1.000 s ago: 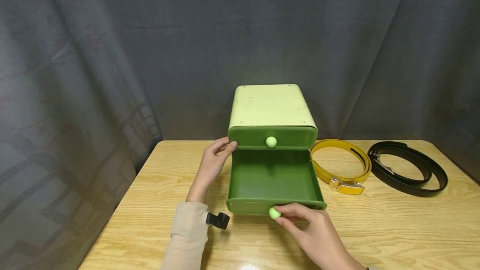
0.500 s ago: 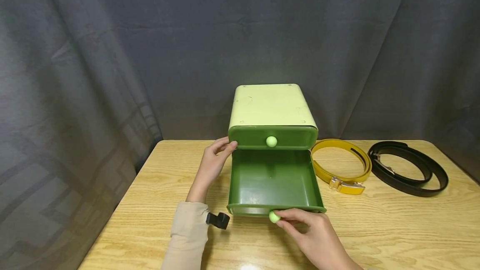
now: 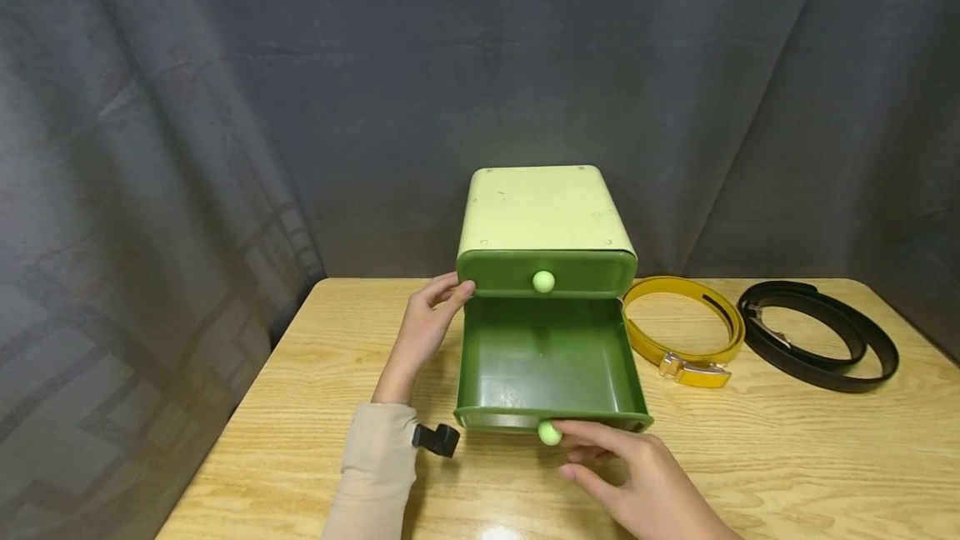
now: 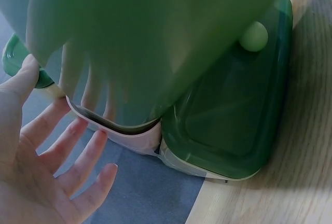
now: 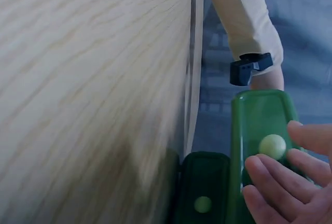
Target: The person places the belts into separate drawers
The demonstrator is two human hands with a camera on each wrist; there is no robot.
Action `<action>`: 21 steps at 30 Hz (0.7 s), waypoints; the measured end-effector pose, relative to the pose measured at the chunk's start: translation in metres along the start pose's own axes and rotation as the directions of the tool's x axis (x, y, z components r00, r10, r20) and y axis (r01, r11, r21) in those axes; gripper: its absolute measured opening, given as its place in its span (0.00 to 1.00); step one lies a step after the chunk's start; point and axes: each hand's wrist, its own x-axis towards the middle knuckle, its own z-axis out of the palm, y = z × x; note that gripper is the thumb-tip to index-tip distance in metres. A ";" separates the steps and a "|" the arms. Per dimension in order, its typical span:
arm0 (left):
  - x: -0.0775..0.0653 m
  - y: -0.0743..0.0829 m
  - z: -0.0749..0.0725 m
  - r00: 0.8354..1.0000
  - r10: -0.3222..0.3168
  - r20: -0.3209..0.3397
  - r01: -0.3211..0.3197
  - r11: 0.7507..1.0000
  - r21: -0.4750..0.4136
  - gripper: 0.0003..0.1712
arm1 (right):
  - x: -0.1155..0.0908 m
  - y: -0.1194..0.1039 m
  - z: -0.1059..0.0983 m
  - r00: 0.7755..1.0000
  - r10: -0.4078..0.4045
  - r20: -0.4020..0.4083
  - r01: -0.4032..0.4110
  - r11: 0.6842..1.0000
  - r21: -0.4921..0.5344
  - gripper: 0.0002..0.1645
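Observation:
A cream-coloured drawer cabinet [image 3: 540, 207] with green drawers stands on the table. Its top drawer [image 3: 502, 273] is closed, while the middle drawer [image 3: 547, 361] is pulled out and bare inside. A lower drawer front [image 4: 223, 115] shows in the left wrist view. My left hand [image 3: 427, 327] rests at the cabinet's left front corner, thumb on the top drawer's edge and fairly straight fingers against the side. My right hand [image 3: 633, 469] is at the pulled drawer's round light-green knob [image 3: 550, 433]. Its index finger touches the knob; the thumb stands apart from it.
Right of the cabinet lies a coiled yellow belt [image 3: 731, 332] with a gold buckle. Beyond it is a coiled black belt [image 3: 825, 373]. A grey curtain [image 3: 480, 65] hangs behind the wooden table [image 3: 315, 340].
The pulled drawer's front tipped slightly downward between the first two frames. My right thumb has since come off the knob. The left hand keeps its place.

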 end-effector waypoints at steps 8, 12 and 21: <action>0.000 0.000 -0.001 1.000 0.005 0.002 -0.005 1.000 0.005 0.25 | -0.009 -0.012 -0.021 0.958 -0.110 -0.264 0.106 0.994 -0.030 0.25; 0.000 -0.001 -0.002 1.000 0.001 -0.001 -0.001 1.000 0.002 0.25 | -0.010 -0.018 -0.040 0.944 -0.095 -0.315 0.071 0.994 -0.087 0.25; -0.001 0.001 -0.001 1.000 -0.006 0.006 0.006 1.000 0.002 0.25 | -0.005 -0.008 -0.080 0.931 0.018 -0.364 -0.073 0.988 -0.138 0.19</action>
